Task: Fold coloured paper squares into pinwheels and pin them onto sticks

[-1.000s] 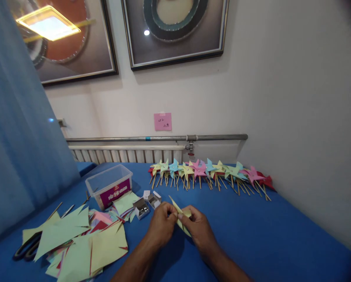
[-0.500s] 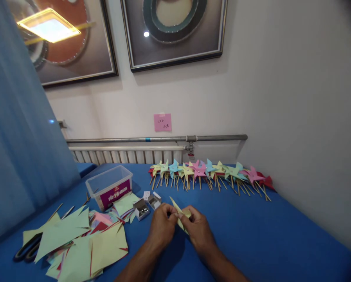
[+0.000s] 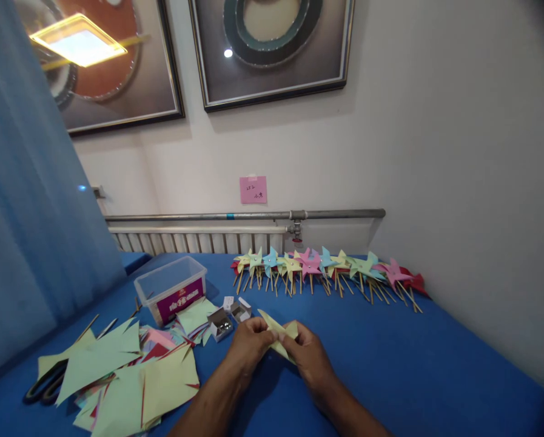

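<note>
Between my two hands, just above the blue table, is a pale yellow paper pinwheel (image 3: 277,331) with its corners folded in. My left hand (image 3: 252,343) pinches it from the left, thumb near the centre. From the other side my right hand (image 3: 304,349) grips it, thumb also by the middle and a folded point rising beside the fingers. Whether a pin sits at its centre is hidden by my fingertips. Close beyond my left hand stand two small open boxes, one holding shiny metal pins (image 3: 224,326), the other a grey box (image 3: 241,311) with pale contents.
Slit paper squares (image 3: 171,379) lie heaped at left, with black-handled scissors (image 3: 48,382) partly under them. Behind is a clear plastic tub (image 3: 171,279). Finished pinwheels on sticks (image 3: 310,264) line the table's back edge. A blue curtain (image 3: 21,182) hangs at far left.
The yellow paper has turned so that more of its folded face shows. My left hand has shifted slightly, its fingers now flatter along the paper. Both hands keep their hold.
</note>
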A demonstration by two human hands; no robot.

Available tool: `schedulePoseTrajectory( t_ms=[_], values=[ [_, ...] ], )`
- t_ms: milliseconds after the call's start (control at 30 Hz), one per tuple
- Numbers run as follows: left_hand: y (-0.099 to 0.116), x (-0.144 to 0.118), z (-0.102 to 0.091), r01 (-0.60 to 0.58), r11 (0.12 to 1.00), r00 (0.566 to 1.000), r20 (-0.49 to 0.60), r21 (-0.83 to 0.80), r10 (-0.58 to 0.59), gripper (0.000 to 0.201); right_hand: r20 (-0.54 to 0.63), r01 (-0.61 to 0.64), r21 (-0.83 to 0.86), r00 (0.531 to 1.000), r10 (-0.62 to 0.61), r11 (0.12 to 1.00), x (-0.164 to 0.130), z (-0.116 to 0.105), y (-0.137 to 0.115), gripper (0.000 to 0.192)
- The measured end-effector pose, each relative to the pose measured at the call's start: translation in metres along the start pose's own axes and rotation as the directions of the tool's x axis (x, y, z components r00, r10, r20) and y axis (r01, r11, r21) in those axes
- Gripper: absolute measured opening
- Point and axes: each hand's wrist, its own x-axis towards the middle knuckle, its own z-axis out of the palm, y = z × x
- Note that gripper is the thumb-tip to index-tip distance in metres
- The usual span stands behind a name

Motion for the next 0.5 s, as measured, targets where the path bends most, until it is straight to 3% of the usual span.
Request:
schedulePoseTrajectory(
  t_ms=[333, 500],
  values=[
    [-0.0022, 0.0000, 0.0001, 0.004, 1.000, 1.000, -0.006, 0.005, -0.004, 0.030, -0.049, 0.049, 0.000, 0.998, -0.049, 0.999, 0.0026, 0.0012, 0.0055, 0.031],
    [-0.0006, -0.0006, -0.0005, -0.008, 1.000, 1.000, -0.016, 0.023, 0.009, 0.033, -0.008, 0.035, 0.077, 0.999, -0.034, 0.996, 0.0027, 0.0015, 0.0041, 0.035]
  ],
)
